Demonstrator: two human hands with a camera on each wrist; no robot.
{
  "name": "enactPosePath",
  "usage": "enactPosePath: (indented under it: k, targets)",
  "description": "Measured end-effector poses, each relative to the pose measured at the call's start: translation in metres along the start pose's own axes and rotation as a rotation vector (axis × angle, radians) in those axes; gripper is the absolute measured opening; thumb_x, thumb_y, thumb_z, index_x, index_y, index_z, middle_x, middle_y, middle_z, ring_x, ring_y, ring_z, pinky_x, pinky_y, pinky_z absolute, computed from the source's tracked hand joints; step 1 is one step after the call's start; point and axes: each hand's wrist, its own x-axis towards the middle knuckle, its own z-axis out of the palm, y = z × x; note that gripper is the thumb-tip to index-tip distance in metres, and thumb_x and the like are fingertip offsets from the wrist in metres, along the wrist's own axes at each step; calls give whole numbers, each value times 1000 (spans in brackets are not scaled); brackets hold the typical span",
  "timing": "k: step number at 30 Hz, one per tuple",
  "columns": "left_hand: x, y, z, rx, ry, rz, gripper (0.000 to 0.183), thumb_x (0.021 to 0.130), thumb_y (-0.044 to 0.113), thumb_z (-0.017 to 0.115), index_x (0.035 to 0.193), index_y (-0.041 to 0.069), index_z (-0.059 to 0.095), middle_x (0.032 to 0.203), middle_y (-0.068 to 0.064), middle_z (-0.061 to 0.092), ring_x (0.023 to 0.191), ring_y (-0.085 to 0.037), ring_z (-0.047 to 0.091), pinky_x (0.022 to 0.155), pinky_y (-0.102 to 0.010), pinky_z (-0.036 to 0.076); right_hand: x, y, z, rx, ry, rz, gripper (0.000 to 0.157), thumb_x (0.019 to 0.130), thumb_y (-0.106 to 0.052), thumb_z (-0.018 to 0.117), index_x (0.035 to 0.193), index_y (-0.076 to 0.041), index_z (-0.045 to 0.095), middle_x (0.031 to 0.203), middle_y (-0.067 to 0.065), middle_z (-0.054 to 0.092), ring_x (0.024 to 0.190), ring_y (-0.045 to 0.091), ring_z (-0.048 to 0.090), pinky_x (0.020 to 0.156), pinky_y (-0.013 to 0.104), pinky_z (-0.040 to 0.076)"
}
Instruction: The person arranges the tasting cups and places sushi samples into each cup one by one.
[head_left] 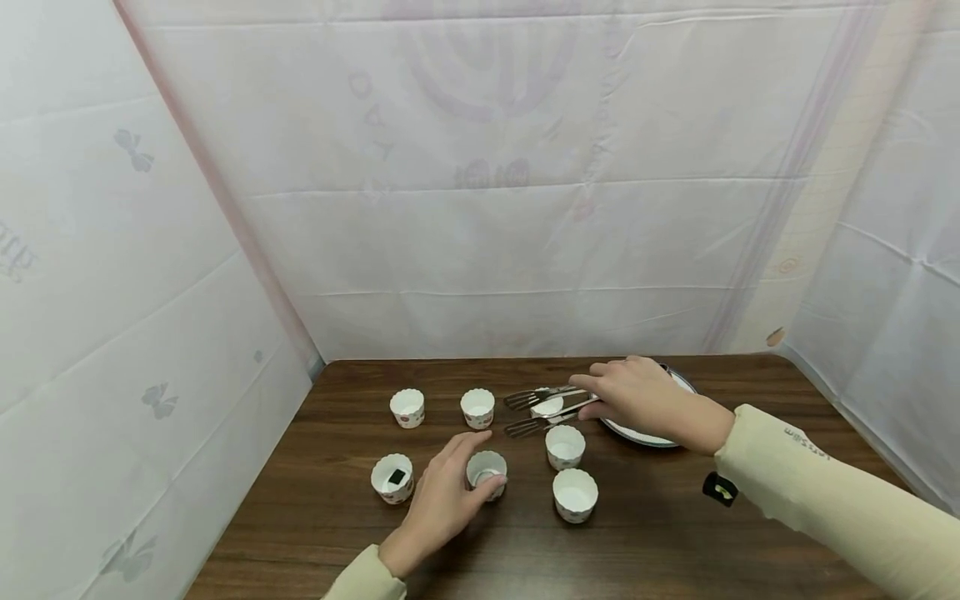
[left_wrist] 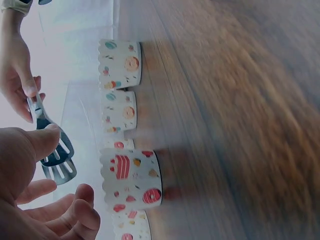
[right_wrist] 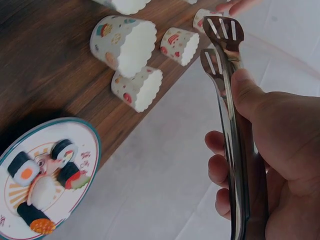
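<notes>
My right hand [head_left: 637,400] grips a pair of metal tongs [right_wrist: 232,115] with slotted ends, their two arms slightly apart. In the head view the tong ends hang over the back middle of the table, overlapping a white paper baking cup [head_left: 547,407]. My left hand [head_left: 447,492], thumb and fingers spread in a loose curve, is around a scalloped baking cup [head_left: 497,462] in the front row. The left wrist view shows its fingertips beside a cup [left_wrist: 131,179] printed with cakes and fruit, with nothing gripped.
Several more baking cups stand in rows; the front left cup [head_left: 382,489] holds a small black-and-white piece. On the right, a plate [right_wrist: 75,125] carries several sushi pieces [right_wrist: 24,168]. A black item [head_left: 720,489] shows under the right sleeve. White cloth walls [head_left: 480,250] surround the wooden table [head_left: 300,500].
</notes>
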Motion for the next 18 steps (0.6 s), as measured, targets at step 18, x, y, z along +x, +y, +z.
enactPosePath:
  k: [18]
  targets:
    - [1, 30, 28, -135, -78, 50, 59, 84, 30, 87, 134, 9, 64, 117, -2, 70, 65, -3, 52, 67, -23, 49, -32, 37, 5, 57, -58, 134, 41, 89, -37, 79, 121, -12, 71, 85, -4, 65, 57, 10, 55, 54, 38, 49]
